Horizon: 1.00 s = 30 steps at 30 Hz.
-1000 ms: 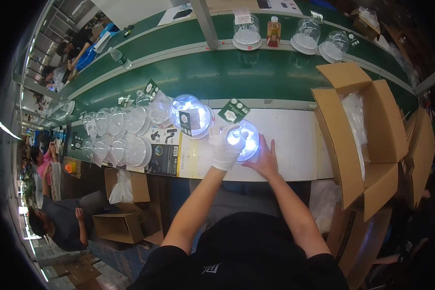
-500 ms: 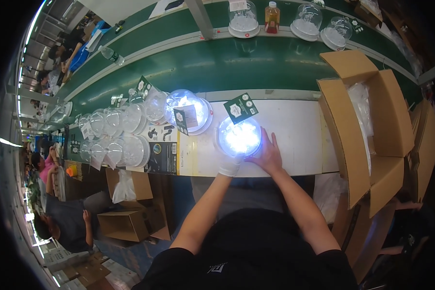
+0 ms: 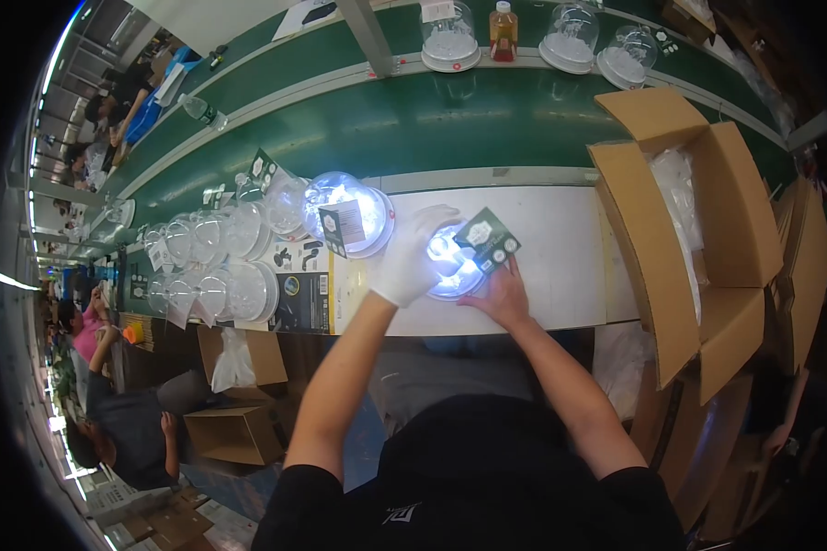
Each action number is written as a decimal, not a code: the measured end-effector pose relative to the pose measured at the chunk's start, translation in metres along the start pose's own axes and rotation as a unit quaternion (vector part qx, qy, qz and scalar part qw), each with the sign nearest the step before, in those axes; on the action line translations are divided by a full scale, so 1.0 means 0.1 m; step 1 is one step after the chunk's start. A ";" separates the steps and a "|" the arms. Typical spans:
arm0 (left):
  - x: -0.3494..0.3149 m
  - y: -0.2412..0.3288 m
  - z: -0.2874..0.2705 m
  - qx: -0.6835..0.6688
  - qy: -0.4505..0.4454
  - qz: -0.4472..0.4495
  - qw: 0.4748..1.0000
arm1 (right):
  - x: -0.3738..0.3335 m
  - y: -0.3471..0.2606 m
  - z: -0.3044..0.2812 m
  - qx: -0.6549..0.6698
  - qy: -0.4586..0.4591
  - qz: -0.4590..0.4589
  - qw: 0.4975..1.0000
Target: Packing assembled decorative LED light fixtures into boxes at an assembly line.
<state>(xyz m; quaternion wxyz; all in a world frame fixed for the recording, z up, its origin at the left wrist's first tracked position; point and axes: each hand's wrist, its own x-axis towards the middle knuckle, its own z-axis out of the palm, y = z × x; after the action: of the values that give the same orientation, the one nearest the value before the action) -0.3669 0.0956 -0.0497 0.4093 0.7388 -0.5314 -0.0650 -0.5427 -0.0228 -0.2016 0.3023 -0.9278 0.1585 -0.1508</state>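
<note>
A glowing clear dome lamp with a white base is on the white board in front of me. My left hand, in a white glove, lies curled over the dome's left side and top, covering part of it. On the lamp's right side, my bare right hand grips the edge by the base, thumb toward me. A dark green hang tag sticks out from the dome's upper right. To the left, another lit dome lamp stands with its own tag.
Several unlit dome lamps fill the left of the bench. An open carton with plastic lining stands at the right. Beyond the green conveyor belt, a shelf holds domes and an amber bottle. Other people are at the far left.
My left hand has risen from the lamp's lower left to cover its left side and top. The tag has swung toward the right. The whole view has shifted slightly.
</note>
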 end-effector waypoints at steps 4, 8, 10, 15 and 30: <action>0.19 -0.11 -0.05 -0.012 -0.139 -0.011 0.990 | 0.01 -0.04 0.00 0.013 0.012 -0.001 1.000; -0.07 -0.30 0.05 -0.035 -0.047 0.011 0.998 | -0.01 0.01 -0.05 0.013 0.018 0.012 1.000; -0.31 -0.42 0.22 -0.094 0.031 -0.008 0.995 | -0.02 0.00 -0.07 0.003 0.013 0.011 1.000; -1.39 -0.65 1.13 -0.048 0.191 -0.172 0.965 | 0.03 -0.06 -0.03 0.028 -0.014 0.025 0.999; -0.43 0.55 0.59 0.388 -0.214 0.156 0.883 | -0.06 0.22 0.18 -0.078 0.025 -0.021 0.996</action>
<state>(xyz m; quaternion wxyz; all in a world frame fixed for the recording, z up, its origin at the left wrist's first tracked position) -0.4567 0.0944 -0.0652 -0.0291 0.7144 -0.6970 0.0545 -0.5458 -0.0280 -0.2305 0.2217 -0.9476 0.1581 -0.1672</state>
